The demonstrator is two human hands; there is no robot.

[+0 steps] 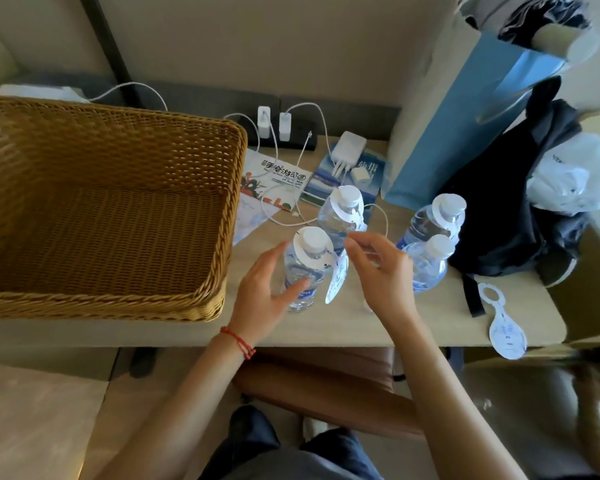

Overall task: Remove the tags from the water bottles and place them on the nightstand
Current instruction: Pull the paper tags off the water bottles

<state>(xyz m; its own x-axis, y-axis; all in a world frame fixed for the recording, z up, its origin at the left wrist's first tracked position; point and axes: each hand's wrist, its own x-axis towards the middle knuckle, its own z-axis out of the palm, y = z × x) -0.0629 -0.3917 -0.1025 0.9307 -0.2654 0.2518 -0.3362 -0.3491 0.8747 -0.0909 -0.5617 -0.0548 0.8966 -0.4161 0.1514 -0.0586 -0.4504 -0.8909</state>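
While the left hand (262,292) curled loosely around the nearest water bottle (303,271), thumb on the label and fingers spread toward the shoulder, the bottle stood upright on the counter (413,317); the grip looked light rather than clamped. The right hand (381,268) hovered just beside the same bottle, fingers partly bent, forefinger and thumb drawn close near the hanging tag (335,280); whether they actually pinched the tag or its string was hard to tell from this angle. That tag was looped over the bottle's neck under the white cap and hung down on the right side, between the two hands.

A second bottle (340,213) stood just behind, its own tag around the neck; two more bottles (430,230) stood close together to the right, the nearer one apparently bare at the neck. One removed tag (504,323) lay flat near the counter's right front corner, well apart from both hands. A wicker basket (118,174) sat on the left; chargers and cables (291,129) lay at the back; a blue paper bag (465,126) and a dark backpack (520,202) stood on the right.
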